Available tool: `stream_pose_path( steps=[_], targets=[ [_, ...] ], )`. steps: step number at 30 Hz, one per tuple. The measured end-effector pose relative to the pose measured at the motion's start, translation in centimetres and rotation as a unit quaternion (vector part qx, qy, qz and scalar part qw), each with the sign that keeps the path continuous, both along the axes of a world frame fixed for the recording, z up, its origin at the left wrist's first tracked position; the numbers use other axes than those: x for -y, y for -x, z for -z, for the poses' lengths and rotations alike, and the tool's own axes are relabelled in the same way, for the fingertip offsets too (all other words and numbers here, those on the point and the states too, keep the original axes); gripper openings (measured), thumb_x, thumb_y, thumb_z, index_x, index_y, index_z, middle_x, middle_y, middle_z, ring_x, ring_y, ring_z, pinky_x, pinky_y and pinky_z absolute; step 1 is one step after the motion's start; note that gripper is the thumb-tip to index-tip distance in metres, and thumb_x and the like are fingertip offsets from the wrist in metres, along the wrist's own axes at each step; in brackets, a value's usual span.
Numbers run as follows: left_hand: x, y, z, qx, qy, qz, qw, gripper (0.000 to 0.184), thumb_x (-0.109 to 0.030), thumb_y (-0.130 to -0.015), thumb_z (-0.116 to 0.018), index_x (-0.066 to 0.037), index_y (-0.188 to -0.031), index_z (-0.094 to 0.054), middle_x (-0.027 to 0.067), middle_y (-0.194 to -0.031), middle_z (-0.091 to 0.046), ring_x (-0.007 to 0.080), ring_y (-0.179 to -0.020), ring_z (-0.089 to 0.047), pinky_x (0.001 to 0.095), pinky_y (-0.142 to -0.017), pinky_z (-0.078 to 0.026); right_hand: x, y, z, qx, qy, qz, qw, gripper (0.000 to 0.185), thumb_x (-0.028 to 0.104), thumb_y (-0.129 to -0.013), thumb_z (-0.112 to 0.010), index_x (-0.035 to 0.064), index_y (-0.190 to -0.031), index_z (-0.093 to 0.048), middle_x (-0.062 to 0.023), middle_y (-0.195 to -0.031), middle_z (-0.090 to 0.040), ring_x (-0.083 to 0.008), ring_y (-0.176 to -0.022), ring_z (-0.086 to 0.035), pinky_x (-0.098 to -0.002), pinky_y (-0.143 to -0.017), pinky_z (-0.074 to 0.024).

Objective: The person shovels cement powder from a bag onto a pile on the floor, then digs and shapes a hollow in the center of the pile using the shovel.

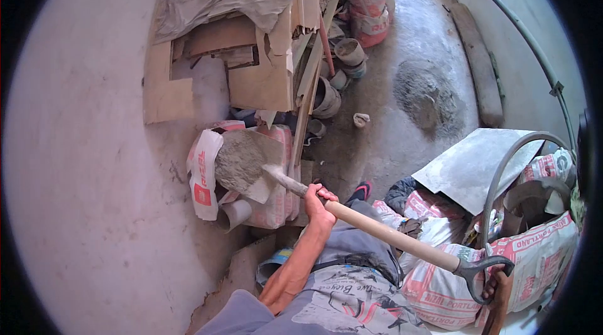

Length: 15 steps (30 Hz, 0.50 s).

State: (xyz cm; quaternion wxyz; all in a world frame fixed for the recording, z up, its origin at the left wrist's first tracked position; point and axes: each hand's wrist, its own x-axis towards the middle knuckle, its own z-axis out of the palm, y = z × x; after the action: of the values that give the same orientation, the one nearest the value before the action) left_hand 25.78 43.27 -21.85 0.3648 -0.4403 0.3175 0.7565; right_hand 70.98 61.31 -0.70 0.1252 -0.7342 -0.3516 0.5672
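A shovel (396, 236) with a pale wooden shaft slants across in front of my body. My left hand (319, 204) is closed around the lower shaft, near the metal socket. At the other end, my right hand (496, 288) grips the dark D-shaped handle, partly hidden behind it. Grey powder (242, 160) lies at the blade end, by the open top of a torn Rizal cement bag (205, 175); I cannot tell how much of it rests on the blade. More red and white bag material shows beneath and beside the blade.
A heap of grey mix (428, 96) lies on the concrete floor ahead. Broken boards (260, 84) lean on the left wall, with buckets (326, 97) beside them. Filled Portland bags (534, 256), a flat sheet (474, 165) and a curved hose (493, 190) crowd the right.
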Motion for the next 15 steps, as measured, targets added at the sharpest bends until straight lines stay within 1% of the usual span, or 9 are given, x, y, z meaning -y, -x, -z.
stream_pose_path(
  steps=[2, 5, 8, 9, 12, 13, 15],
  targets=[
    [-0.4, -0.7, 0.2, 0.006, 0.002, 0.008, 1.000, 0.026, -0.013, -0.073, -0.059, -0.018, -0.054, -0.041, -0.0072, -0.050, -0.045, 0.0070, -0.044, -0.045, 0.0232, -0.046, -0.043, 0.0, -0.3, -0.1, 0.013, -0.005, 0.004, 1.000, 0.010, 0.021, -0.077, -0.053, 0.0157, -0.080, -0.045, 0.0045, -0.047, -0.032, -0.0071, -0.030, -0.033, -0.0236, -0.025, -0.0292],
    [-1.1, -1.8, 0.5, 0.008, -0.011, 0.020, 1.000, 0.025, -0.013, -0.072, -0.059, -0.018, -0.055, -0.042, -0.0075, -0.050, -0.045, 0.0068, -0.045, -0.045, 0.0233, -0.047, -0.043, 0.3, -1.8, 0.4, -0.008, -0.033, 0.027, 0.999, 0.010, 0.020, -0.077, -0.053, 0.0149, -0.077, -0.045, 0.0044, -0.047, -0.032, -0.0072, -0.029, -0.031, -0.0239, -0.024, -0.0282],
    [-2.2, -2.9, 0.1, 0.031, 0.005, 0.018, 0.999, 0.023, -0.010, -0.074, -0.056, -0.017, -0.061, -0.039, -0.0056, -0.053, -0.041, 0.0082, -0.047, -0.041, 0.0247, -0.047, -0.039, 0.5, -2.2, -0.2, 0.004, -0.039, 0.036, 0.999, 0.017, 0.023, -0.075, -0.060, 0.0114, -0.076, -0.047, 0.0015, -0.047, -0.032, -0.0111, -0.031, -0.034, -0.0278, -0.027, -0.0314],
    [-2.4, -3.3, 0.3, 0.028, 0.011, 0.025, 0.999, 0.022, -0.009, -0.073, -0.056, -0.016, -0.061, -0.039, -0.0054, -0.054, -0.041, 0.0082, -0.048, -0.040, 0.0251, -0.047, -0.040, 0.7, -3.1, 0.2, 0.018, -0.034, 0.053, 0.998, 0.009, 0.019, -0.078, -0.051, 0.0123, -0.074, -0.046, 0.0025, -0.045, -0.032, -0.0086, -0.029, -0.031, -0.0252, -0.024, -0.0281],
    [-3.3, -4.4, 0.4, 0.035, 0.014, 0.039, 0.999, 0.022, -0.009, -0.073, -0.056, -0.016, -0.062, -0.039, -0.0049, -0.054, -0.041, 0.0085, -0.048, -0.040, 0.0257, -0.048, -0.040, 0.8, -5.1, 0.6, 0.033, -0.015, 0.052, 0.998, 0.012, 0.020, -0.078, -0.051, 0.0119, -0.071, -0.045, 0.0021, -0.045, -0.032, -0.0096, -0.029, -0.032, -0.0262, -0.025, -0.0282],
    [-3.6, -4.8, 0.2, 0.030, 0.019, 0.043, 0.998, 0.021, -0.008, -0.073, -0.055, -0.015, -0.062, -0.039, -0.0034, -0.054, -0.041, 0.0095, -0.048, -0.040, 0.0269, -0.048, -0.041, 1.0, -5.8, 0.7, 0.025, -0.018, 0.055, 0.998, 0.012, 0.020, -0.078, -0.051, 0.0120, -0.070, -0.045, 0.0021, -0.045, -0.032, -0.0098, -0.029, -0.032, -0.0264, -0.025, -0.0282],
    [-4.6, -5.7, 0.0, 0.022, 0.023, 0.063, 0.997, 0.022, -0.008, -0.073, -0.057, -0.016, -0.061, -0.040, -0.0047, -0.053, -0.042, 0.0084, -0.047, -0.041, 0.0251, -0.048, -0.041, 1.4, -7.1, 1.0, 0.007, -0.026, 0.064, 0.998, 0.014, 0.021, -0.078, -0.051, 0.0122, -0.069, -0.045, 0.0021, -0.045, -0.032, -0.0102, -0.029, -0.032, -0.0270, -0.025, -0.0282]
  ],
)
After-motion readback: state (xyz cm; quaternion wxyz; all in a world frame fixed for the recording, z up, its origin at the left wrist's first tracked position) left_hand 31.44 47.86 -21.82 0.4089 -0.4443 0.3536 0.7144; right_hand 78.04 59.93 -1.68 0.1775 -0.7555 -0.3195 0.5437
